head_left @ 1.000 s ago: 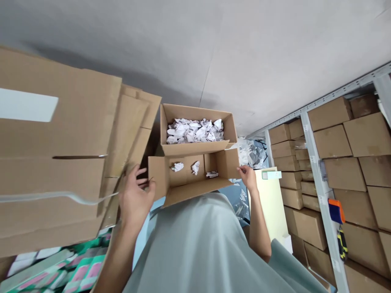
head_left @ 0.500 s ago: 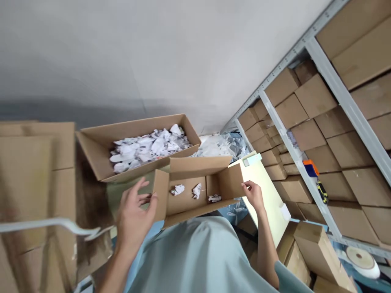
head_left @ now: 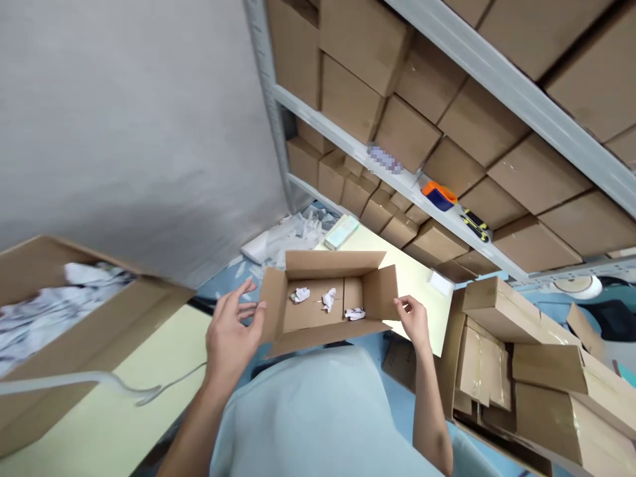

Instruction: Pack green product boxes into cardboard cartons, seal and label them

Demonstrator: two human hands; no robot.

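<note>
An open cardboard box (head_left: 313,324) hangs in front of my body, its flaps standing out. Inside it lie three crumpled pieces of white paper: one to the left (head_left: 300,295), one mid-box (head_left: 328,300) and one to the right (head_left: 354,314). My left hand (head_left: 236,324) holds the box's left flap, thumb at its edge and the other fingers partly spread. On the other side, my right hand (head_left: 413,319) pinches the edge of the right flap between thumb and fingers.
At left, a large carton (head_left: 114,318) of crumpled paper stands on a pale yellow table (head_left: 163,358). Another pale table (head_left: 427,308) lies beyond the box. Shelves (head_left: 342,136) of cartons rise behind, with an orange-and-blue tape dispenser (head_left: 439,196). Flattened and boxed cardboard (head_left: 546,364) fills the right.
My view has swung to the right, with the box carried along between both hands. It has moved away from the paper-filled carton toward the right-hand table. The paper pieces remain inside.
</note>
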